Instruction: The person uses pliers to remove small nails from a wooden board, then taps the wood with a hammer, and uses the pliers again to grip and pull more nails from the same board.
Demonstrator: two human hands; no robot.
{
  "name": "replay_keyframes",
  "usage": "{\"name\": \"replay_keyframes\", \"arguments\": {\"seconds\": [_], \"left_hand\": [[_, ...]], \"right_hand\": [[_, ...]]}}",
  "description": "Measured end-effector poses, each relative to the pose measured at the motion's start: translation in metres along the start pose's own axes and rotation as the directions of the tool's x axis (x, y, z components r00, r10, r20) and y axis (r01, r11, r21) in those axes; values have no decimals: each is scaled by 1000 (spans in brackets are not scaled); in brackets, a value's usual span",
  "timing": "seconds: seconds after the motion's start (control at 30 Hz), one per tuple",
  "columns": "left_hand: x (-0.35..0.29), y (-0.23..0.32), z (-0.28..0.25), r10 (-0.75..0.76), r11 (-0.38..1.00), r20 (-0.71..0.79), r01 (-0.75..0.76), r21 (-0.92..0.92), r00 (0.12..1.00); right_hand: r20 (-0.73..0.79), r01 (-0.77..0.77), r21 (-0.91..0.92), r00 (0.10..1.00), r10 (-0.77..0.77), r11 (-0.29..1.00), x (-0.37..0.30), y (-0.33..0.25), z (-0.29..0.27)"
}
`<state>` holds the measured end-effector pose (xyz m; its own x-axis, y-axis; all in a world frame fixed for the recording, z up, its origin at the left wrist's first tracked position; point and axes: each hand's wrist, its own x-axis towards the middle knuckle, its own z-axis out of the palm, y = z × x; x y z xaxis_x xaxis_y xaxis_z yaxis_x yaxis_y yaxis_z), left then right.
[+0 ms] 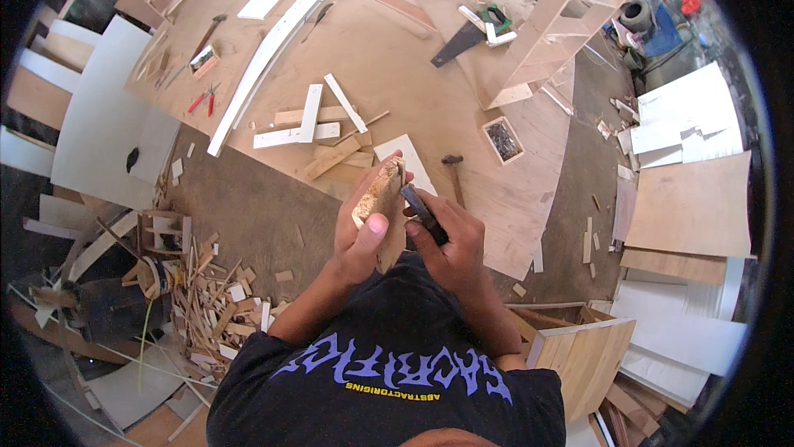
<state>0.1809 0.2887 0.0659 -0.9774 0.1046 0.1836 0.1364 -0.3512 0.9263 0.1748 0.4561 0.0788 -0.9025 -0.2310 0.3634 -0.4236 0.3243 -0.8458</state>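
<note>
Head view: the left hand [356, 230] grips a wooden piece [382, 191] before the black shirt [389, 315]; the right hand [456, 236] is closed round a dark tool [423, 213] beside it. The piece's rough face suggests work under way, completion not yet evident.

My left hand [357, 236] grips a wooden piece [381, 191]; my right hand [459, 239] holds a dark tool [425, 215] close beside it. Ahead, a hammer [454, 172] lies near a small box [518, 157].

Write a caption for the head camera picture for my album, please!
Left hand holding a rough-faced, tan wooden piece; right hand gripping a dark, elongated object beside it.
</note>
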Motion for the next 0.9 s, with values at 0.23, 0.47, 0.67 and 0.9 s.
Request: {"name": "replay_keyframes", "arguments": {"seconds": [0.23, 0.47, 0.67, 0.9], "left_hand": [[7, 4, 19, 156, 933, 88, -176, 313, 984], [11, 1, 28, 308, 711, 183, -354, 608, 933], [13, -8, 40, 303, 700, 142, -321, 638, 942], [20, -12, 42, 324, 664, 199, -372, 648, 925]], "right_hand": [[-67, -11, -19, 998, 10, 1000, -13, 2, -9], [-169, 19, -126, 985, -40, 992, -25, -1, -9], [-158, -82, -115, 985, 63, 990, -33, 6, -2], [-192, -76, -121, 980, 52, 990, -33, 15, -2]]}}
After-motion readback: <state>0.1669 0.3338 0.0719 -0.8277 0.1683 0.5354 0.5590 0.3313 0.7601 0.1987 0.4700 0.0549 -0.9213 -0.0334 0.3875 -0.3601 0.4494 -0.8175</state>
